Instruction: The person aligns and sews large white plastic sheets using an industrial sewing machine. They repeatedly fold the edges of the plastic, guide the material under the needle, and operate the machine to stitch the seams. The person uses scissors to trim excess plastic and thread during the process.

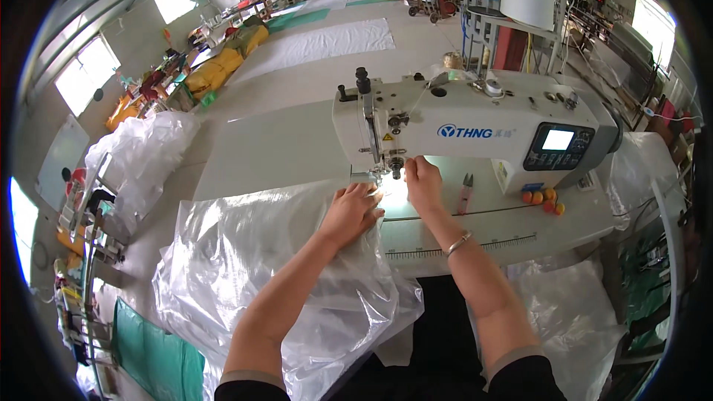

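A white sewing machine (416, 122) stands on a pale table (260, 145), its needle area lit by a lamp. Translucent plastic sheeting (245, 252) covers the table's left front and drapes over the edge towards my lap. My left hand (351, 215) lies on this sheeting with its fingers stretched out, just left of the presser foot (379, 176). Beside the needle, my right hand (423, 184) is raised with its fingers pinched together. Whatever they hold is too small or hidden to make out.
Pink-handled thread snips (466, 194) lie right of my right hand. Several small orange-red fruits (549, 197) sit under the machine's control panel (558, 147). A ruler scale (460, 247) runs along the front edge. More clear plastic (561, 319) hangs at lower right; another heap (141, 156) is at left.
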Available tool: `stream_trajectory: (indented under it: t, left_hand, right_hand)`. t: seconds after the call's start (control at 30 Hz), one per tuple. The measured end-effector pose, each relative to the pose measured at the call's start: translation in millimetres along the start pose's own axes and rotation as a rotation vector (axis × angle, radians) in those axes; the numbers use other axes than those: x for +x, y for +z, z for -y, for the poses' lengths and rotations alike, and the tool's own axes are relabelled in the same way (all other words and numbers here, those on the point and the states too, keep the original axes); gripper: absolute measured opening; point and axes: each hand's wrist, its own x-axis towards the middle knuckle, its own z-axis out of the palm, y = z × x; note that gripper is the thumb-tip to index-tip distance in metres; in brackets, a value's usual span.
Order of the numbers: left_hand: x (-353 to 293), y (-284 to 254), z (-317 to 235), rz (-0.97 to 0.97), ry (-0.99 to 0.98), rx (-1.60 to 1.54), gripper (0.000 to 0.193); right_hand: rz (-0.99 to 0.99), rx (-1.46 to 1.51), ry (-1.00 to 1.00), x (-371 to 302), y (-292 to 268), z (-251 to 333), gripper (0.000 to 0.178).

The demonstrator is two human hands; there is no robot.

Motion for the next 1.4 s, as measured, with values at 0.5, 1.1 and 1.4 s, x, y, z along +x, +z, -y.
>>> stream_trajectory:
  t: [0.5,1.1,1.4]
  left_hand:
    - [-7,0,-6,-0.013,0.02,-0.006,0.038]
    - [-143,-60,-109,-0.027,-0.113,-0.734,0.058]
    - [-267,-89,-198,0.035,-0.196,-0.28,0.036]
  right_hand:
    - [0.017,0.065,-0.027,1,-3,3,0.025]
    - [0.217,0.578,0.454,-201,-136,28,0.019]
    - [0.585,1.045,0.742,-289,-88,18,0.05]
